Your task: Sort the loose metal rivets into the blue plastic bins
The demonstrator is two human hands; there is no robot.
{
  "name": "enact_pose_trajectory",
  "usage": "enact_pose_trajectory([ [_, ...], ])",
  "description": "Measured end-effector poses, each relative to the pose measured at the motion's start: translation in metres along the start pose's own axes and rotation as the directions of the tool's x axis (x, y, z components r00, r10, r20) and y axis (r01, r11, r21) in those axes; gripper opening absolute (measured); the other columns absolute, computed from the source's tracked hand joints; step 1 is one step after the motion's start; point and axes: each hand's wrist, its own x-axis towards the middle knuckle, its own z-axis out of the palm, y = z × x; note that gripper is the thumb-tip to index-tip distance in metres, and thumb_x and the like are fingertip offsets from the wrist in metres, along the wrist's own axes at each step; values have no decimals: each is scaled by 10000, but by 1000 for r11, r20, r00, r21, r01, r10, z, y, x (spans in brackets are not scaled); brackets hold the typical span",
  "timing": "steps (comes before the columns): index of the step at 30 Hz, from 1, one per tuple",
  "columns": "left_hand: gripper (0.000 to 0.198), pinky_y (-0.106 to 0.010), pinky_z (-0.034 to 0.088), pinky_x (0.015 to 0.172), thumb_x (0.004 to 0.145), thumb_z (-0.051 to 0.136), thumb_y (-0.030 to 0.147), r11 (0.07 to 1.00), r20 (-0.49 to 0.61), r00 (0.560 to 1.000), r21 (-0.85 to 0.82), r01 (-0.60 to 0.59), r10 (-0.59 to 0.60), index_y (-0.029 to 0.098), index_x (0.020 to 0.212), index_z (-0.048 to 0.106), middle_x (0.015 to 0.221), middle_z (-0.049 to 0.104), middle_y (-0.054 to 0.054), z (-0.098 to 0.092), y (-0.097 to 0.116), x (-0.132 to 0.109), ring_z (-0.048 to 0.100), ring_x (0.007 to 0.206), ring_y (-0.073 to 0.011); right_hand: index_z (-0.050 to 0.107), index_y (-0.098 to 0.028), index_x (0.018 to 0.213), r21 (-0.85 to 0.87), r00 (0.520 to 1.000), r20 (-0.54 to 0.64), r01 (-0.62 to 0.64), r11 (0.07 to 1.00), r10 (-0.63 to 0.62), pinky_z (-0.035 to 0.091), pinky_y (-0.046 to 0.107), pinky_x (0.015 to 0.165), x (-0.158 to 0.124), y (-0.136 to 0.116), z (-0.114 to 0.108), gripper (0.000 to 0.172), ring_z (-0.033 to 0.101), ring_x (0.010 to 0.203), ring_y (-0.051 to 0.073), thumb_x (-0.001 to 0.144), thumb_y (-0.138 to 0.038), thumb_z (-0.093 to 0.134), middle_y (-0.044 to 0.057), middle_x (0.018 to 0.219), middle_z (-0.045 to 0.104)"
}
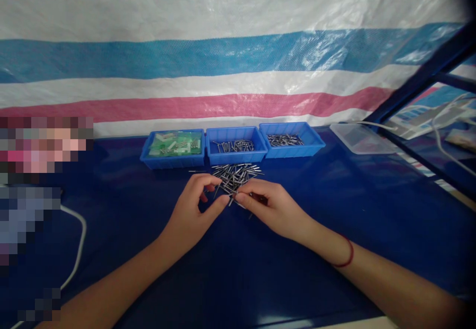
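A loose pile of thin metal rods (pixel 238 173) lies on the dark blue table (pixel 223 279), in front of three blue bins. At the pile's left front edge is my left hand (pixel 199 197), its thumb and fingers apart with a gap between them. My right hand (pixel 266 202) is at the right front of the pile, thumb and index finger pinched together on something small, perhaps a rod, that I cannot make out. A single rod (pixel 197 171) lies left of the pile.
The left bin (pixel 173 162) holds a green bag with pale pieces; the middle bin (pixel 238 158) and right bin (pixel 293 151) hold metal pieces. A clear plastic lid (pixel 362 139) lies at right, a white cable (pixel 82 235) at left. Striped sheeting hangs behind.
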Motion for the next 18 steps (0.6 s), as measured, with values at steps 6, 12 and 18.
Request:
enact_pose_trajectory([
  [6, 120, -255, 471, 689, 901, 557, 275, 988, 45, 998, -147, 49, -43, 211, 981, 619, 1001, 590, -37, 7, 0, -5, 582, 834, -141, 642, -183, 796, 31, 998, 54, 14, 999, -15, 405, 268, 628, -3, 0, 4, 224, 528, 685, 135, 925, -320, 521, 20, 730, 599],
  [12, 105, -258, 478, 697, 901, 559, 267, 989, 20, 999, -145, 37, -34, 213, 934, 643, 977, 597, -41, 4, 1, -5, 574, 803, -139, 653, -183, 828, 37, 998, 63, 3, 999, -5, 408, 268, 617, -4, -4, 5, 172, 534, 685, 131, 915, -262, 526, 27, 761, 611],
  [18, 110, -266, 488, 711, 899, 556, 258, 994, 16, 1000, -111, 10, -8, 217, 949, 644, 978, 597, -45, 3, 5, -5, 578, 817, -146, 662, -190, 849, 19, 1000, 3, -14, 1000, 13, 388, 248, 527, -6, -3, 7, 114, 511, 617, 119, 879, -235, 562, 23, 744, 605],
])
